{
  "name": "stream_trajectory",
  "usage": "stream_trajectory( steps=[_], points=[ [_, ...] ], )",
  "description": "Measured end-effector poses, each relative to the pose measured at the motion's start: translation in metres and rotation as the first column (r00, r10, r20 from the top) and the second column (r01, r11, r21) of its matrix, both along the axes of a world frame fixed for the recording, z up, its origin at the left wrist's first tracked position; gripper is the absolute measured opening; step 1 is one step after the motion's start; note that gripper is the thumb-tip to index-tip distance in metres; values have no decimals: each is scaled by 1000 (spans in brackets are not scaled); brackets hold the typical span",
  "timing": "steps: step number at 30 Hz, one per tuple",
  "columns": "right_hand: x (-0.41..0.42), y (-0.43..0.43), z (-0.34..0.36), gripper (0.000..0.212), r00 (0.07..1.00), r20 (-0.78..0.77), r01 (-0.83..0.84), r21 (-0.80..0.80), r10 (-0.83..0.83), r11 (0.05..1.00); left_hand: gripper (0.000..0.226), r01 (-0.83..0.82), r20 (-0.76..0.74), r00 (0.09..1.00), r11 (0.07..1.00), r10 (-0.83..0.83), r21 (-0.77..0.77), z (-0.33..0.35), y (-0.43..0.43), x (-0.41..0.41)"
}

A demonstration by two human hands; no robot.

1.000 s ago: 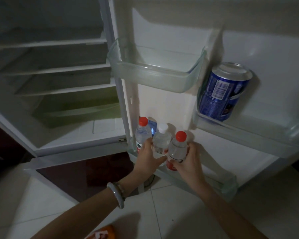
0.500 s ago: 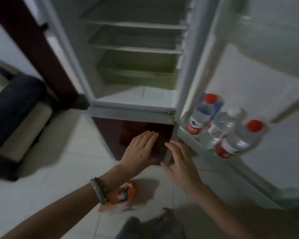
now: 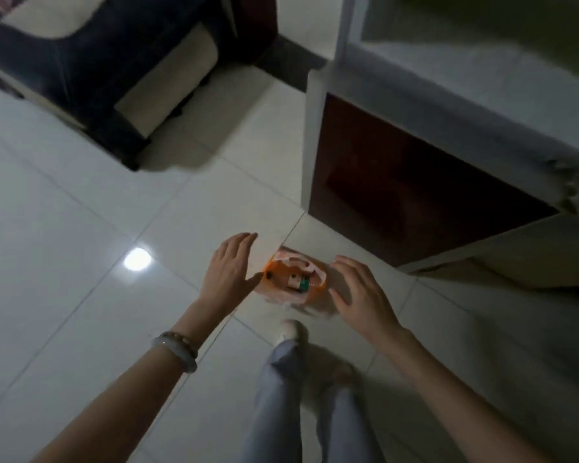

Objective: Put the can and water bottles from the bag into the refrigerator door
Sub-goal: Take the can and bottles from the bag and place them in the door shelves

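Floor tiles (image 3: 81, 245), pale and glossy with one bright glint of light, fill most of the head view. Half a second ago the camera faced the open refrigerator door with three water bottles standing in its lowest rack; now it has tipped down, and door, bottles and can are all out of sight. Only the refrigerator (image 3: 415, 155) body remains, its white frame and dark red lower panel rising at the upper right. A dark sofa (image 3: 91, 71) with cream cushions lies across the upper left, well apart from the hands.

Both forearms reach forward from the bottom edge, and the person's pale trouser legs (image 3: 281, 396) and a light shoe (image 3: 290, 330) show between them. The left hand (image 3: 229, 272), a pale bangle (image 3: 176, 350) on its wrist, is flat with fingers straight and together, palm turned inward, empty. The right hand (image 3: 361, 292) is spread with fingers slightly curled, palm down, holding nothing either. Earlier both hung nearer the door; they have since come down to flank the bag.

The orange plastic bag (image 3: 293, 279) sits on the floor just before the refrigerator's lower corner, mouth gaping upward, its long axis running left to right between the hands. Neither hand clearly touches it. Something small, pink and green, shows inside, too blurred to name.
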State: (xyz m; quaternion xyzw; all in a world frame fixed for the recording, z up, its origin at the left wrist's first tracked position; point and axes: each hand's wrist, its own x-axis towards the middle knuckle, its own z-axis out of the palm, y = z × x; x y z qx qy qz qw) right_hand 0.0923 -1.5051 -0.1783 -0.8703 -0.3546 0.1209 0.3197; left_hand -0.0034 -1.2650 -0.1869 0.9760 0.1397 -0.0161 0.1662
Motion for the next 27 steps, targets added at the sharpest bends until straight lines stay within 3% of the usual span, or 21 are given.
stream_trajectory(
  steps=[3,10,17,23,27],
  points=[
    [0,22,-61,47,1000,-7,-26,-4,26,1000,75,-94,-38,995,995,94,-22,-63,13,-22],
    [5,42,-239,33,988,-62,-143,-48,140,989,63,-119,-89,990,990,112,-77,-237,12,-43],
    [12,85,-399,23,956,-40,-291,-79,289,953,49,13,-160,987,1000,-17,-23,-405,38,-44],
    [8,120,-521,31,911,-40,-411,-181,411,894,62,167,-176,972,984,-153,67,-509,43,-48],
    [5,137,-575,23,885,-33,-449,-319,464,834,74,116,-206,973,993,-107,31,-549,40,-53]
  ],
)
